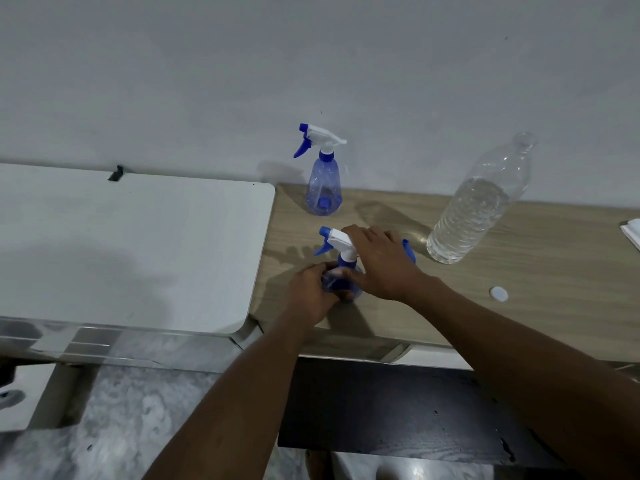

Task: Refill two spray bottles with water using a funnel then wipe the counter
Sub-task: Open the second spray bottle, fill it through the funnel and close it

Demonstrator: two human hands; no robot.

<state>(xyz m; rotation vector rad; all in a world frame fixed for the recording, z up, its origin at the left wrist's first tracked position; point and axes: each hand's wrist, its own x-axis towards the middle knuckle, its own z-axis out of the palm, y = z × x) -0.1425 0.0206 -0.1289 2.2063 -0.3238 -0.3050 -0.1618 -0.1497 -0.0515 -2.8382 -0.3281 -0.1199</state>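
Note:
Two blue spray bottles with white-and-blue trigger heads stand on the wooden counter (519, 271). The far spray bottle (323, 188) is upright near the wall, untouched. My left hand (311, 292) wraps the body of the near spray bottle (341, 282). My right hand (379, 261) grips its trigger head (337, 239) at the neck. A blue funnel (408, 249) peeks out behind my right hand, mostly hidden. A large clear water bottle (479, 206), uncapped and partly filled, stands to the right.
A white bottle cap (499, 294) lies on the counter to the right. A white cloth or paper (632, 232) sits at the right edge. A white table (131, 244) adjoins the counter's left side. A dark bench (398, 410) is below the counter edge.

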